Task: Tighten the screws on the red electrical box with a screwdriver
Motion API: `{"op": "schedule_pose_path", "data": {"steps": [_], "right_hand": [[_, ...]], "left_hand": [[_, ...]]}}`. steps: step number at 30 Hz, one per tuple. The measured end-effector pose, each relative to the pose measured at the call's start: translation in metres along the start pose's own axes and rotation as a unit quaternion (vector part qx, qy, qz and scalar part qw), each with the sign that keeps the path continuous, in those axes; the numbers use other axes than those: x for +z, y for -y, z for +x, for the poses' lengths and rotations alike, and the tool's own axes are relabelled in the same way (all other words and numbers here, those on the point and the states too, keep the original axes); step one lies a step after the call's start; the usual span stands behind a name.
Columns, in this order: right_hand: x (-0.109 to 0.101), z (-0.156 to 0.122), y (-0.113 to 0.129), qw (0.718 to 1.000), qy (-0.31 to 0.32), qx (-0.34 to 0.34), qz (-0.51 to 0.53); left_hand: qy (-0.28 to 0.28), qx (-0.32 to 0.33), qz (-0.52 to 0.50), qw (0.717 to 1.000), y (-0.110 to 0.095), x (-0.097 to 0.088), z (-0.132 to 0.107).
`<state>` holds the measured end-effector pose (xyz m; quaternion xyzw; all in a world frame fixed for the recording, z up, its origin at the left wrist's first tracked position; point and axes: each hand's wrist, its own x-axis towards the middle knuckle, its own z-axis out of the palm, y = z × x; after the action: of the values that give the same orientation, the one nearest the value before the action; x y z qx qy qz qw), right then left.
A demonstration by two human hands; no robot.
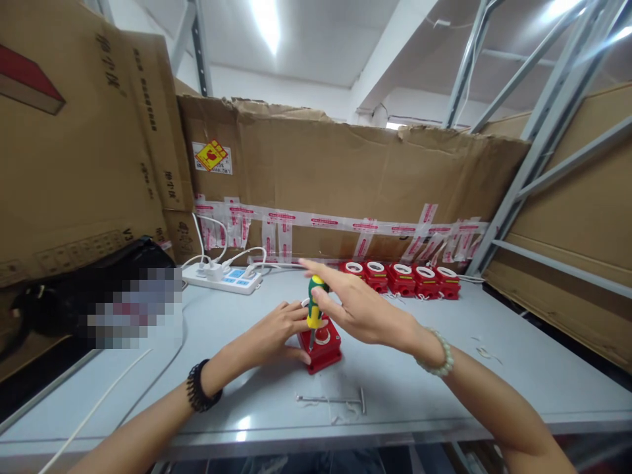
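Observation:
A red box (323,359) with a round, white-ringed top sits on the table in front of me. My left hand (281,332) grips its left side, with the thumb low at the near corner and the fingers at the back. Over the box stands a screwdriver (315,309) with a green and yellow handle, its shaft reaching down to the box's near left corner. My right hand (353,303) holds the handle between the thumb and the outstretched fingers; the palm side is hidden. Nearer to me lies a metal T-handle wrench (330,399).
Several similar red boxes (402,280) stand in a row at the back right. A white power strip (224,278) with plugged-in cables is at the back left, near a black bag (99,283). Cardboard (345,171) walls the rear. White scraps (486,353) lie at right.

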<state>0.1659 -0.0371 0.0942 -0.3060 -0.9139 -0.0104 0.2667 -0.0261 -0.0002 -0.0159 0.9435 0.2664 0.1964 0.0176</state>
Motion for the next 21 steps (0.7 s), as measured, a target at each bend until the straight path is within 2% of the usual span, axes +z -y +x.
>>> {"op": "schedule_pose_path", "data": {"steps": [2, 3, 6, 8, 10, 13, 15, 19, 21], "right_hand": [[0.003, -0.003, -0.001, 0.998, -0.005, -0.035, 0.056], [0.005, -0.003, -0.001, 0.998, -0.022, -0.027, 0.044], [0.014, -0.003, 0.001, 0.994, -0.071, 0.04, -0.078], [0.016, -0.003, 0.004, 0.989, -0.071, 0.05, -0.118], [0.013, -0.004, 0.006, 0.994, -0.06, 0.025, -0.089], [0.009, -0.003, 0.007, 0.999, -0.025, -0.02, 0.028], [0.01, 0.0, 0.005, 0.999, -0.02, -0.015, 0.047], [0.018, 0.009, 0.002, 0.987, -0.053, 0.082, -0.126], [0.017, 0.01, 0.002, 0.982, -0.046, 0.096, -0.153]], "left_hand": [[-0.001, -0.005, -0.008, 1.0, 0.001, 0.001, -0.001], [0.002, -0.009, -0.012, 1.0, 0.001, 0.002, -0.001], [0.005, -0.017, -0.016, 1.0, 0.0, 0.001, -0.001], [-0.002, -0.012, -0.018, 1.0, -0.001, 0.0, 0.0], [-0.008, -0.005, -0.018, 1.0, -0.001, 0.0, 0.0], [-0.014, 0.0, -0.013, 1.0, 0.0, 0.001, 0.0], [-0.008, -0.003, -0.012, 1.0, 0.001, 0.002, 0.0], [0.001, -0.006, -0.007, 1.0, 0.001, 0.0, 0.0], [0.0, -0.003, -0.006, 1.0, 0.0, -0.001, 0.001]]}}
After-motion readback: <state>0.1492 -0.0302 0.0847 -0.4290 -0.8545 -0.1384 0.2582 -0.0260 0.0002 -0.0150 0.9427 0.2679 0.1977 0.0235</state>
